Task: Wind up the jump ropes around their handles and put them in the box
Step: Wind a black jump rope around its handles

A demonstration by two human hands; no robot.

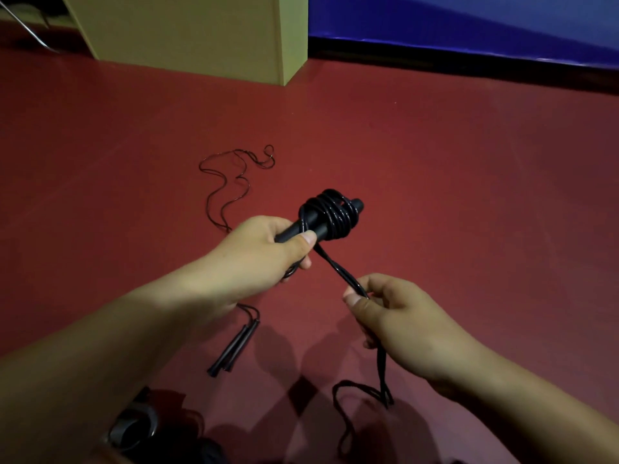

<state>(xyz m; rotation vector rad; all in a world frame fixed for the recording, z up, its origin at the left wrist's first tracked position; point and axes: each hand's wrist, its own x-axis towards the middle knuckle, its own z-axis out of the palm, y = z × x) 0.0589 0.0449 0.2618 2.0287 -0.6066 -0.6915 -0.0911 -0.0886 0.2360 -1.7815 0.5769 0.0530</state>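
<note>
Left grip clamps handles; right grip pinches rope; handle butts hidden.

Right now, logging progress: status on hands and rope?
Left hand grips handles, rope partly wound. Right hand pinches the slack. Second rope loose on floor. Nothing in the way.

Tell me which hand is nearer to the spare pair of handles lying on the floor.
Left. The left hand, gripping the wound handles, is just above the spare handles in the picture; the right hand, pinching the rope, is farther off to their right.
</note>
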